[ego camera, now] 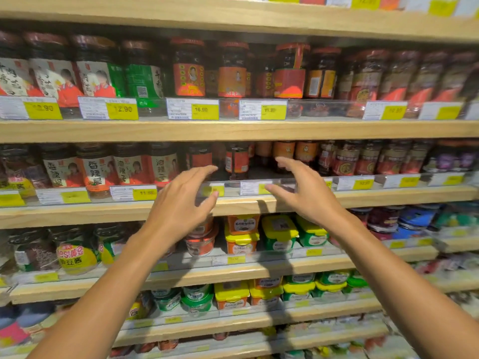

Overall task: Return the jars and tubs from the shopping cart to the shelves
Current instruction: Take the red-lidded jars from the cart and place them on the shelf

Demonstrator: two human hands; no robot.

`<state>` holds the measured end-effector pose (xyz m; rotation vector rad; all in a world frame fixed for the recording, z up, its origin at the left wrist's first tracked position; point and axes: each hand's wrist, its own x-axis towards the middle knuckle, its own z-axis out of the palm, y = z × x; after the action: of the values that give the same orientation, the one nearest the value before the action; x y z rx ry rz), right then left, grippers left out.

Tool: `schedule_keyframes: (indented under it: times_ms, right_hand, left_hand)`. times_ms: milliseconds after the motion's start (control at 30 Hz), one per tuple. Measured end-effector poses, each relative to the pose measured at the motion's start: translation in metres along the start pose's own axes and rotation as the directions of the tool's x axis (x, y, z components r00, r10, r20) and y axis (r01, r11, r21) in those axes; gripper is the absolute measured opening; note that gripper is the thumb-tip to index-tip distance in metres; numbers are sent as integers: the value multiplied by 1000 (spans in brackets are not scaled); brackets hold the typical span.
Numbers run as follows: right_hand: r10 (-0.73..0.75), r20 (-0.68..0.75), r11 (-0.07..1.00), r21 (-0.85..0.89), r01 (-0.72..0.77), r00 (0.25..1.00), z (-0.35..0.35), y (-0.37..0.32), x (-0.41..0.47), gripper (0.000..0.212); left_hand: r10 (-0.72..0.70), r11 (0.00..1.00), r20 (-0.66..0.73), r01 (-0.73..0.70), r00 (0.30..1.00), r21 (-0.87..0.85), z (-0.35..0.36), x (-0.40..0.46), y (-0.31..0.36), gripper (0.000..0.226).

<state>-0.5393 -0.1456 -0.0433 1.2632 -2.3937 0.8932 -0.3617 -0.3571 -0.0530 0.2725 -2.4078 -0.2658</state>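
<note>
Both my hands reach up in front of the middle wooden shelf (388,196). My left hand (181,203) is open with fingers spread, holding nothing. My right hand (305,190) is also open and empty, just to the right. Between and behind them a dark jar with a red label (236,161) stands alone on that shelf, with a gap around it. Neither hand touches the jar. The shopping cart is out of view.
Rows of red-labelled sauce jars (189,71) fill the shelf above. Yellow-lidded tubs (278,233) and round tubs (201,242) sit on the shelf below. Clear plastic rails with yellow price tags (204,111) run along each shelf front.
</note>
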Motion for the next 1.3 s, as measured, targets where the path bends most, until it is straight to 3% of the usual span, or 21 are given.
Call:
schedule_keyframes:
  times_ms: [133, 367, 667, 833, 1100, 1300]
  right_hand:
    - [33, -18, 990, -137, -36, 999, -24, 14, -51, 70]
    - [101, -24, 939, -329, -103, 995, -60, 63, -141, 71]
    - [304, -13, 871, -401, -284, 952, -141, 134, -235, 74]
    - [395, -77, 817, -426, -389, 915, -206, 185, -299, 73]
    - [548, -182, 686, -460, -564, 816, -297, 254, -402, 85]
    - [651, -278, 549, -470, -691, 706, -336, 294, -466, 81]
  left_hand:
    - [231, 972, 90, -225, 969, -67, 26, 0, 25, 52]
    - [514, 858, 245, -496, 822, -136, 85, 1, 91, 68]
    - [614, 785, 344, -594, 710, -176, 139, 10, 220, 77]
    - [681, 729, 361, -641, 638, -242, 180, 12, 329, 84]
    - [793, 606, 356, -702, 494, -374, 253, 6, 488, 81]
    - [868, 493, 330, -720, 371, -488, 305, 1, 580, 86]
